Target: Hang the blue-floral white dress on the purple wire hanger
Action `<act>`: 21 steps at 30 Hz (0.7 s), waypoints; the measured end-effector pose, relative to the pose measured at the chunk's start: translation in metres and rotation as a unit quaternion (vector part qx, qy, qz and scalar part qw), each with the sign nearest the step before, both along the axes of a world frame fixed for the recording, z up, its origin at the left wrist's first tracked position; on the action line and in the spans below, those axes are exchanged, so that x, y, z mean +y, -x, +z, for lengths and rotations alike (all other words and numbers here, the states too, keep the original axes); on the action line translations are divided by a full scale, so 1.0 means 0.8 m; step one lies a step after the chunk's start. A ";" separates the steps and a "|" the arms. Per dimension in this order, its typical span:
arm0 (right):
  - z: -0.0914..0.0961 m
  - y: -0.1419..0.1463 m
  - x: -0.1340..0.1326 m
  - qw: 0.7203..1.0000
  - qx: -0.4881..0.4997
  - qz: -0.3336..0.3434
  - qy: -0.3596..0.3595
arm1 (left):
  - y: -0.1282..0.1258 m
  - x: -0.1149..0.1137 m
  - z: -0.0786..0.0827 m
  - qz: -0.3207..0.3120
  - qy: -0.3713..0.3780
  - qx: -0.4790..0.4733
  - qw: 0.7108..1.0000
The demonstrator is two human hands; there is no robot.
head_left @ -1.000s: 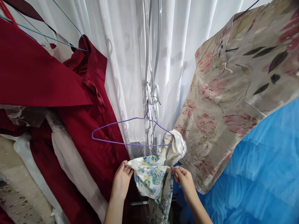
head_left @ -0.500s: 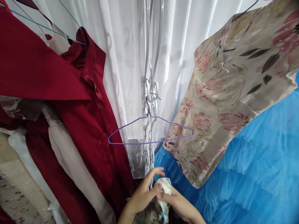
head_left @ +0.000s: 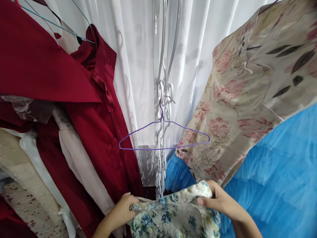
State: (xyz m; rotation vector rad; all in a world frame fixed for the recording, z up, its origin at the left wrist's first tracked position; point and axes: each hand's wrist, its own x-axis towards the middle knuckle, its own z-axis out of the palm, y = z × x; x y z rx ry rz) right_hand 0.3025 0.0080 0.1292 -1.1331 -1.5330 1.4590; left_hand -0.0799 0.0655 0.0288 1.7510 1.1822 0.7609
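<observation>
While spread apart, left hand (head_left: pixel 124 207) and right hand (head_left: pixel 220 201) grip floral fabric (head_left: pixel 173 216).

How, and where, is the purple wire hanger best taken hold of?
Probably pinch the purple wire hanger at its neck, coming from the front: the sloping shoulders meet there and its broad side faces the camera. The left hand and right hand hold blue-flowered cloth, so one would need freeing.

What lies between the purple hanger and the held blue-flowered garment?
In the head view, the white stand shows between hanger and garment, with the dark red dress to its left and blue ruffled fabric to its right.
</observation>
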 end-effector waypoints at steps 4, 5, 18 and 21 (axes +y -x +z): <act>0.046 0.016 0.033 0.989 -0.076 -0.054 -0.114 | 0.044 0.053 0.065 0.010 -0.070 -0.025 0.997; 0.057 0.022 0.046 0.982 -0.086 -0.075 -0.153 | 0.054 0.068 0.085 0.046 -0.102 -0.046 0.993; 0.045 0.092 0.125 0.923 -0.150 -0.172 -0.311 | -0.039 0.114 0.254 0.112 -0.410 0.026 0.905; 0.037 0.073 0.113 0.896 -0.095 -0.275 -0.335 | -0.050 0.122 0.249 0.125 -0.420 0.000 0.899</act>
